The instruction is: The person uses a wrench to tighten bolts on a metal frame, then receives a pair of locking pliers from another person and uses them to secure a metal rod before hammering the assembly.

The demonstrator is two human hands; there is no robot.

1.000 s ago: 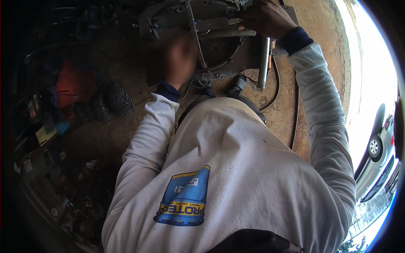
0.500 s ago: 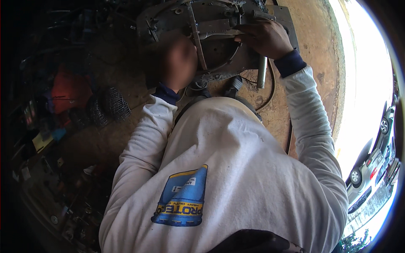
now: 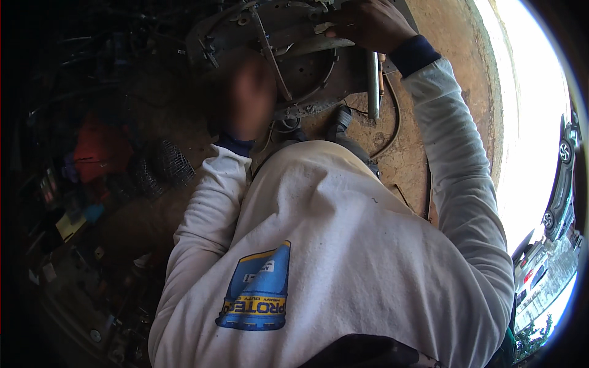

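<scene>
Pale metal bar (image 3: 316, 45) — long axis left-right, right end slightly higher, near right hand (image 3: 375, 26) — cannot tell grip's state.

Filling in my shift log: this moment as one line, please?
Left hand: blurred, at metal frame; right hand: over frame, grip unclear; pipe: near right hand; hose: on floor

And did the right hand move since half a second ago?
Yes: judged against the silvery tube, the right hand has moved toward the top of the picture, uncovering more of the tube.
</scene>
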